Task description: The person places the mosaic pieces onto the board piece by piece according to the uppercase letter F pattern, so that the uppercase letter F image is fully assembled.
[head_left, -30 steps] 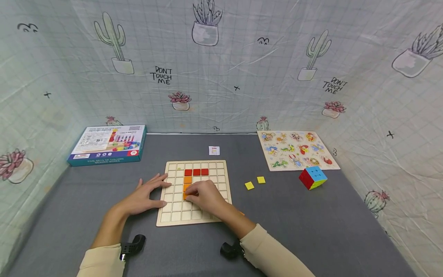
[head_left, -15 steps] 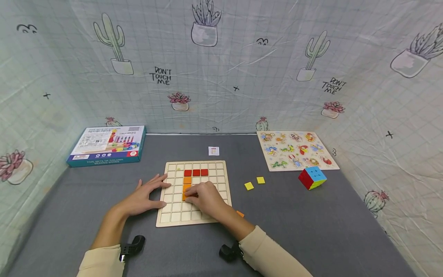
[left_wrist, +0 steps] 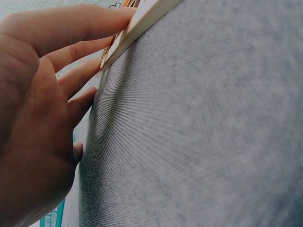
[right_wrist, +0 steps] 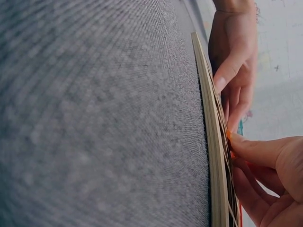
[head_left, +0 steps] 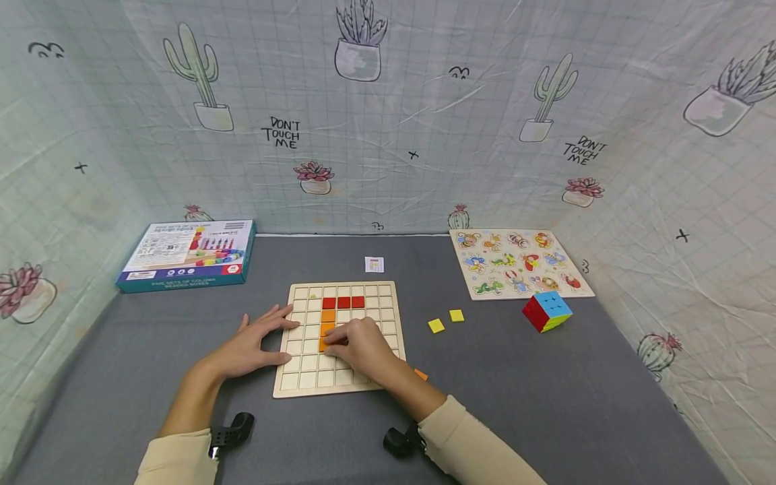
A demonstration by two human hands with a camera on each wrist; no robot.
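Observation:
A wooden grid board (head_left: pixel 303 380) lies on the grey cloth. Three red tiles (head_left: pixel 344 303) sit in a row near its top, with orange tiles (head_left: pixel 328 315) running down a column from below the left one. My right hand (head_left: pixel 364 347) pinches the lowest visible orange tile (head_left: pixel 322 345) at the board; in the right wrist view, a bit of orange (right_wrist: pixel 229 134) shows at the thumb tip. With fingers spread, my left hand (head_left: pixel 245 347) rests on the board's left edge, and the left wrist view shows its fingertips on the wooden rim (left_wrist: pixel 147 21).
Two yellow tiles (head_left: pixel 436 326) lie right of the board, and an orange tile (head_left: pixel 421 374) is partly hidden by my right forearm. Farther out are a colour cube (head_left: pixel 547 312), an insect picture board (head_left: pixel 515 259), a small printed card (head_left: pixel 374 264) and a flat box (head_left: pixel 188 252).
The head view has shifted very slightly. More of the orange tile beside my right forearm shows than a second ago. Both hands keep nearly the same place on the board.

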